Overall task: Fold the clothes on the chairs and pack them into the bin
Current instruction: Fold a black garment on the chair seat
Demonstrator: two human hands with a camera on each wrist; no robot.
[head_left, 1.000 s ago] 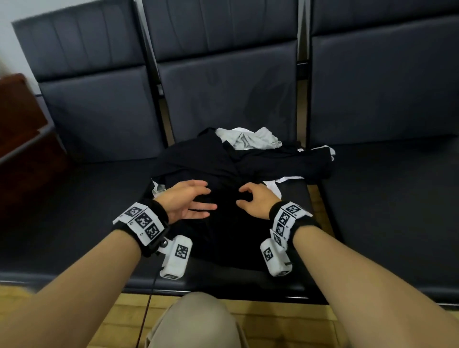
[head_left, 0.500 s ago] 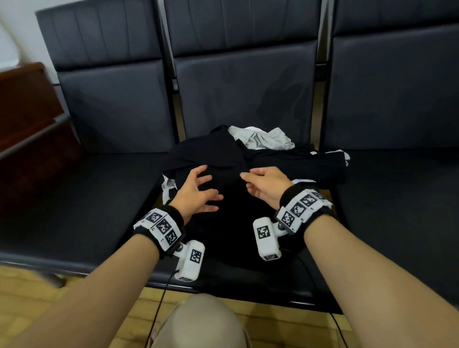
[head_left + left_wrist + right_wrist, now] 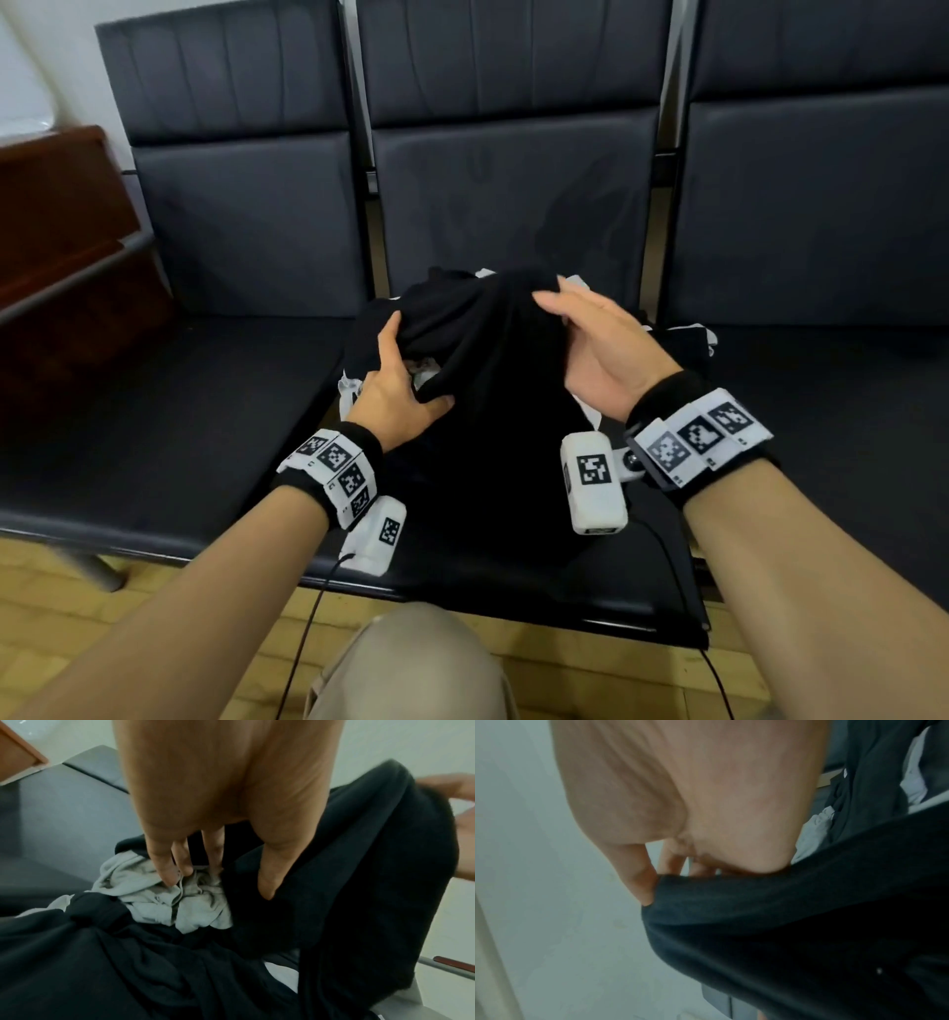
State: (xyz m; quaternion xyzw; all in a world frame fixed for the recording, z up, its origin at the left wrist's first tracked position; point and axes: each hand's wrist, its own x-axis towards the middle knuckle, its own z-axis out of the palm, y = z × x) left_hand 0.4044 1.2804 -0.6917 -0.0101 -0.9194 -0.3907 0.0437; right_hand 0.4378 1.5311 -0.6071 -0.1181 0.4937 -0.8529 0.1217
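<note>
At nine o'clock stood a brown wooden cabinet (image 3: 61, 216) beside the row of dark padded chairs (image 3: 246, 216), and on the middle seat lay the heap of clothes with a crumpled grey garment (image 3: 164, 898) showing under the black. The left hand (image 3: 395, 395), at about seven o'clock of the heap, gripped a fold of the black garment (image 3: 493, 390) with thumb up and fingers tucked beneath. At two o'clock of the heap the right hand (image 3: 601, 354) held the raised upper edge of the same garment, fingers curled over the cloth, thumb against it.
</note>
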